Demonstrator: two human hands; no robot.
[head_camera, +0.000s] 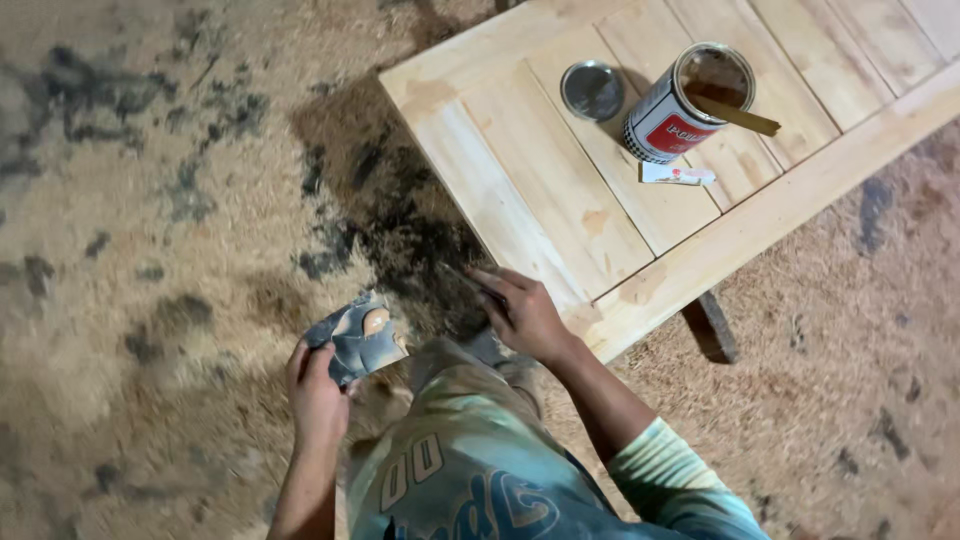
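Left hand: fingers curled, thumb on top, clamped on the near edge of a scrap board — a dark grey, stained piece of card or sheet, bent and ragged, with a tan dab of filler on it just beyond the fingertips. The board tilts up and away from the palm. To work well here, the board needs holding level and steady so the dab does not slide, and close by the right hand so each pick-up is short.

Right hand: fingers closed around a slim dark tool, likely a putty knife or scraper; motion blur hides the blade, so I cannot be sure. The tip points out past the fingertips toward the near corner of the pale wooden panel, beside the knuckles. A flat blade angle and light, even pressure would suit pressing filler into the grain and wiping it flush.

Beyond the right fingers, well apart on the panel: a round metal lid lying flat, an open tin with a wooden stir stick leaning out over its rim, and a small squeezed tube just beside the tin's base. Sawdust-covered floor all around, with dark patches.
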